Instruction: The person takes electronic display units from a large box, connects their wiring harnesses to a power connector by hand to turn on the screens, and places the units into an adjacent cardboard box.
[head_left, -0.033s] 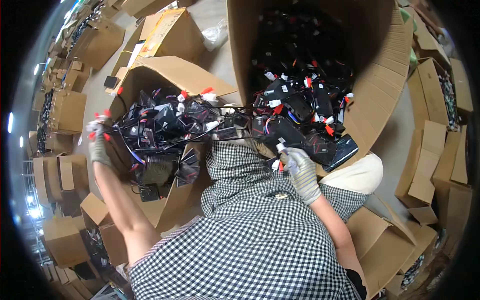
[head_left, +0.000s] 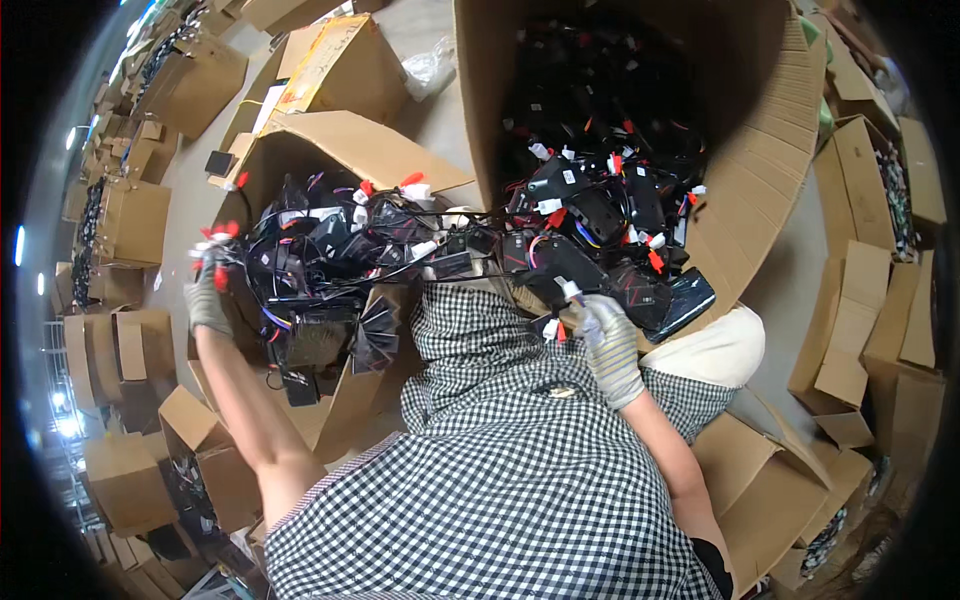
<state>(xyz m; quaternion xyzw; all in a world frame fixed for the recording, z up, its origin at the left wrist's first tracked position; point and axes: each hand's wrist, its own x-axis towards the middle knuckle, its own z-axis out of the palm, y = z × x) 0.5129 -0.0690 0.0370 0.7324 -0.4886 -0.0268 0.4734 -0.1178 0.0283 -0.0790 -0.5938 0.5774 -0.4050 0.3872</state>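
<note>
Both my hands wear grey-and-yellow striped work gloves. At the outer edge of the left carton, my left hand [head_left: 208, 300] is closed round cables ending in red and white plugs [head_left: 218, 243]. My right hand [head_left: 610, 350] is closed on a cable at the near edge of the large carton; white and red plugs [head_left: 555, 330] stick out beside its fingers. Black cables [head_left: 400, 268] stretch across the left carton. Small black electronic modules [head_left: 330, 235] with wires lie tangled in it. Similar black modules [head_left: 640, 200] fill the large carton. The fingertips are partly hidden by the plugs.
The large carton's tall brown wall [head_left: 765, 165] rises at the right, and the left carton's flap [head_left: 365, 145] bends outward. A taped box [head_left: 345, 75] and a clear plastic bag [head_left: 430, 68] are behind. More cartons [head_left: 780, 490] stand around me.
My left hand has moved slightly to the right and down, swinging the red and white plugs toward the left carton. My right hand has barely shifted.
</note>
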